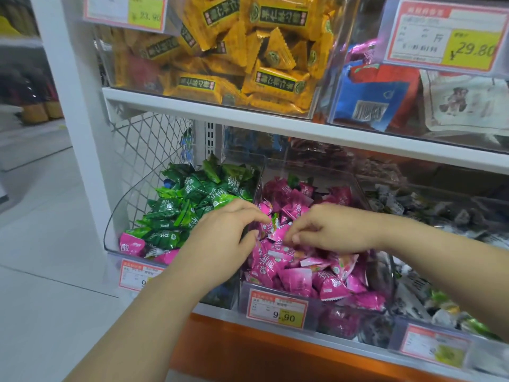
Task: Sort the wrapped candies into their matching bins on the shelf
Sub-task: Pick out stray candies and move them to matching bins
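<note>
Two clear bins stand side by side on the lower shelf. The left bin [115, 216] holds green wrapped candies [176, 208], with a few pink candies [132, 245] at its front. The middle bin [275, 290] is full of pink wrapped candies [297, 279]. My left hand [223, 238] reaches over the divider into the pink pile, fingers curled down toward a candy with a green edge [275, 221]. My right hand [327, 230] hovers over the same spot, fingers curled into the pink candies. Whether either hand holds a candy is hidden by the fingers.
A third bin [429, 334] at the right holds grey and mixed candies. Above, one bin has yellow packets [248, 51] and another has blue and red bags [371, 97]. Price tags [278, 311] hang on the bin fronts. The white shelf post [71, 106] stands left.
</note>
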